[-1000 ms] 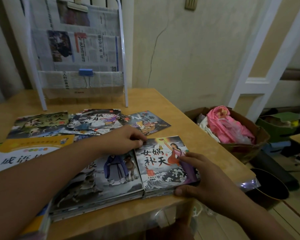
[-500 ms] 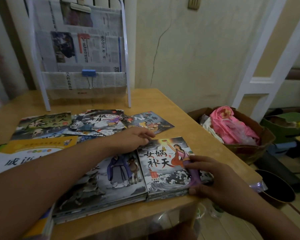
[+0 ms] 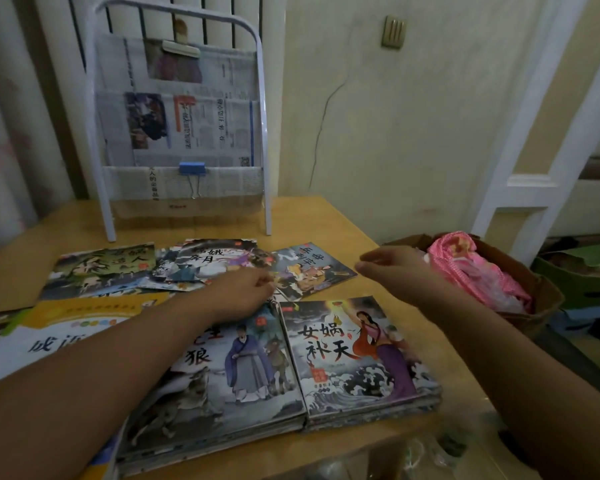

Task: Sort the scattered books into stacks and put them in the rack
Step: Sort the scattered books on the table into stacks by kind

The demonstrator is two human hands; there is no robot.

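Both hands are out over the table point(image 3: 329, 220), neither holding anything I can see. Left hand point(image 3: 238, 295) has its fingers loosely curled, fingertips at the near corner of a scattered book point(image 3: 310, 270); can't tell if it actually touches or pinches the cover. Right hand point(image 3: 394, 270) hovers in the air just right of that same book, fingers loose and slightly bent, apart from everything.

Landmark: the rack point(image 3: 179, 133), standing upright at the far side of the table, newspaper point(image 3: 191, 126) lining its pockets, blue binder clip point(image 3: 192, 168) on the lower pocket edge. No books visible in it.

Relative to the rack:
- just in front of it, a loose overlapping row of thin books point(image 3: 146, 268) lying flat, covers up
- further in front, at the near table edge, two stacks side by side and touching: left stack point(image 3: 236, 379) topped by a robed figure cover, right stack point(image 3: 354, 355) topped by a cover with a woman in purple over waves
- front-left, a larger yellow-and-white book point(image 3: 66, 323), partly under the left forearm

Right of the table, off it, a cardboard box point(image 3: 548, 296) with pink cloth point(image 3: 471, 268) in it.
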